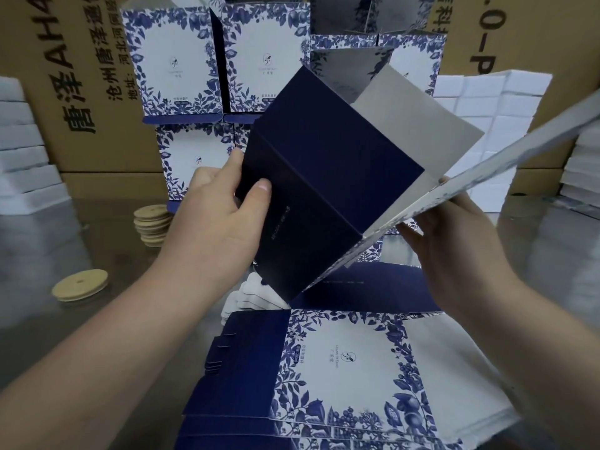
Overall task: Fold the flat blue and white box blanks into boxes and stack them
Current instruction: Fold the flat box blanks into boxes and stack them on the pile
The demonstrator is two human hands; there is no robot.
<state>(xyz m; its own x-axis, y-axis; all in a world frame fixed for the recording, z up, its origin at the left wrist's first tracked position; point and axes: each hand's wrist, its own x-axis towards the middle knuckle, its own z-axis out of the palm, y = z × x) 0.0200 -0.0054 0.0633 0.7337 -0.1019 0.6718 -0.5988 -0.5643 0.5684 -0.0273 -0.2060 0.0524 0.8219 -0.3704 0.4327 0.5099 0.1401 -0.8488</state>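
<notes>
Gripping the half-opened box blank [324,177] in mid-air, your left hand [224,203] curls round its dark blue panel, thumb on the near face. Your right hand [454,241] pinches the edge of the floral white panel, fingers beneath it. You hold it above the stack of flat blanks [341,368] on the table [81,319], in front of the folded boxes [175,60]. Wooden discs [152,222] lie at the left.

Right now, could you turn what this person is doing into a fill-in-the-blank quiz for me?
The number of hands holding the half-opened box blank is ____.
The left hand presses its thumb on the dark ____ panel.
The finished boxes are stacked ____ the box blank.
Missing words: two; blue; behind.
</notes>
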